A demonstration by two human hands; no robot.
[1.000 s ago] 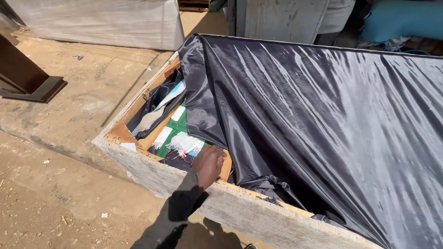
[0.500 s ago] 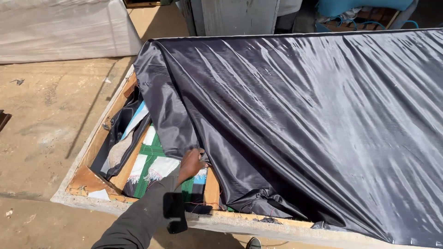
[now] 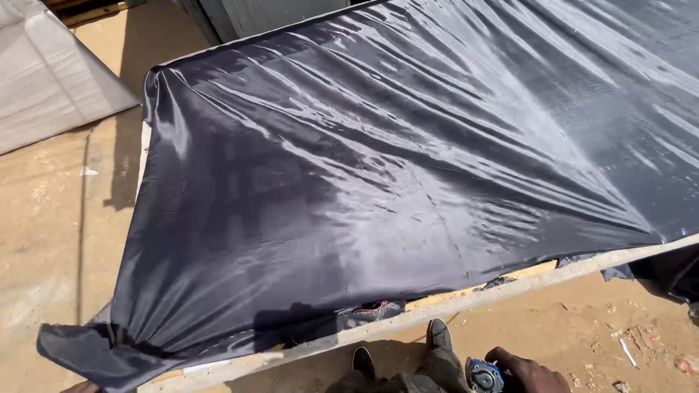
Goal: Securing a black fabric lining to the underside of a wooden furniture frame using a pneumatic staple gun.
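Note:
A shiny black fabric (image 3: pixel 408 167) lies stretched over a long wooden frame (image 3: pixel 466 300) and covers nearly all of it. Its near-left corner (image 3: pixel 102 353) is gathered into folds that hang over the frame's edge. Just a sliver of my left hand (image 3: pixel 81 386) shows at the bottom edge, right under that bunched corner. At the lower right, my right hand (image 3: pixel 530 374) is closed around a small blue and grey tool (image 3: pixel 484 377), held low above my legs and apart from the frame. My two dark shoes (image 3: pixel 437 334) stand beside the frame's near board.
Sandy ground (image 3: pixel 51 240) surrounds the frame. A pale grey sheet-covered block (image 3: pixel 51 80) lies at the upper left. Small litter (image 3: pixel 630 349) is scattered on the ground at the lower right. More black fabric (image 3: pixel 666 273) hangs past the frame's right end.
The black fabric has been pulled left over the open end of the frame, hiding the green and white items inside. My left hand has left the box; my right hand with the tool has come into view.

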